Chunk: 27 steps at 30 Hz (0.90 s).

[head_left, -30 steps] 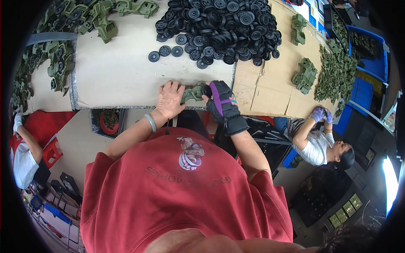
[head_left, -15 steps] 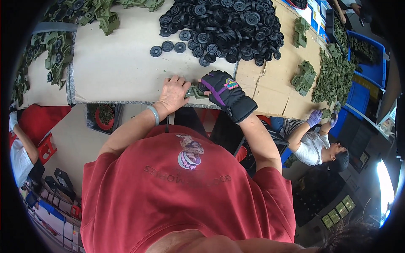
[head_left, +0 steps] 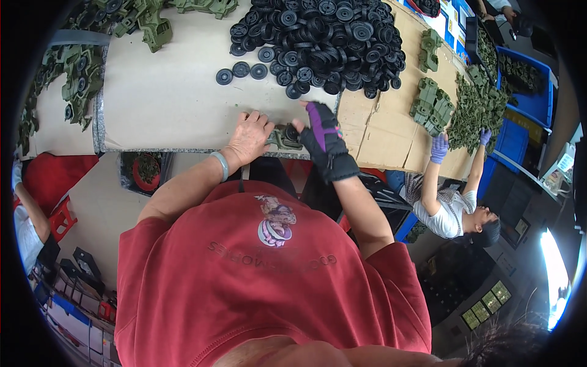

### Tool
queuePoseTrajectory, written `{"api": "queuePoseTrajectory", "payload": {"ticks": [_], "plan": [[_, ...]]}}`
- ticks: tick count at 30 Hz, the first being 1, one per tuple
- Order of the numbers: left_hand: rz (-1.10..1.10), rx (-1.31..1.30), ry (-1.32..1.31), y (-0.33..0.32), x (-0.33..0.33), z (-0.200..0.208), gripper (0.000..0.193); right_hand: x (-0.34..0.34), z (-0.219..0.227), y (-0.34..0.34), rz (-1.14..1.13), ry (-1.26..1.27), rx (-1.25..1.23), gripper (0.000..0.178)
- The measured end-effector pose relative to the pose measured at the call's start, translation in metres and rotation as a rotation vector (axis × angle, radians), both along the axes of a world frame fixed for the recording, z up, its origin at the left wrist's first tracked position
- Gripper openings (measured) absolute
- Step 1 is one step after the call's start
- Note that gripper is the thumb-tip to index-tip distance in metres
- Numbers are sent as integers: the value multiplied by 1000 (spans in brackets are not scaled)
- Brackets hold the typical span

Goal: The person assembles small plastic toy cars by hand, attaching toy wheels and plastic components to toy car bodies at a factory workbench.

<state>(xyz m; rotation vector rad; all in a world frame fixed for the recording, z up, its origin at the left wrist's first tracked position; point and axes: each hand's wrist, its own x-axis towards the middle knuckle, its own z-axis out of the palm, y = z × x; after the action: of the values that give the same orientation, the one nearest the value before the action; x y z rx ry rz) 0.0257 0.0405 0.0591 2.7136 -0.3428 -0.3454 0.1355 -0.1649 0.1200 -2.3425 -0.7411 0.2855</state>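
Near the table's front edge lies a green plastic toy vehicle body (head_left: 275, 140) with a black wheel (head_left: 291, 132) on its right part. My bare left hand (head_left: 251, 136) grips its left end; the fingers hide much of it. Just to the right is my right hand (head_left: 324, 137), in a black and purple glove with bare fingertips. Its thumb and forefinger are apart, the thumb close to the wheel, and I see nothing held there. Beyond both hands rises a heap of black toy wheels (head_left: 324, 43), with several loose wheels (head_left: 241, 69) at its near left side.
Green vehicle bodies (head_left: 147, 24) are piled at the far left. More bodies (head_left: 430, 104) stand on cardboard (head_left: 382, 131) to the right, beside a heap of small green parts (head_left: 477, 110). A co-worker's purple-gloved hands (head_left: 439, 147) are there. Blue crates (head_left: 526, 85) stand beyond.
My right hand has turned and drawn right, off the vehicle body, showing the wheel. My left hand stays put. The co-worker's hands moved onto the table, where another body now stands beside the nearer one.
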Motion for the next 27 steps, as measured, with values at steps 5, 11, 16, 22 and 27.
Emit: {"api": "queuePoseTrajectory", "payload": {"ticks": [5, 11, 16, 22, 27], "plan": [[-22, -3, -33, 0, 0, -2, 57, 1, -42, 35, 138, 236, -151, 17], [-8, -93, -117, 1, -3, -8, 54, 22, -39, 48, 597, 4, -284, 23], [0, -99, -80, -1, -3, -11, 57, 11, -60, 40, 237, 190, -258, 23], [17, -78, -112, 1, -2, -12, 58, 32, -53, 52, 679, 71, -217, 26], [25, -88, -77, 7, 1, -7, 65, 36, -54, 51, 659, 158, -120, 24]]}}
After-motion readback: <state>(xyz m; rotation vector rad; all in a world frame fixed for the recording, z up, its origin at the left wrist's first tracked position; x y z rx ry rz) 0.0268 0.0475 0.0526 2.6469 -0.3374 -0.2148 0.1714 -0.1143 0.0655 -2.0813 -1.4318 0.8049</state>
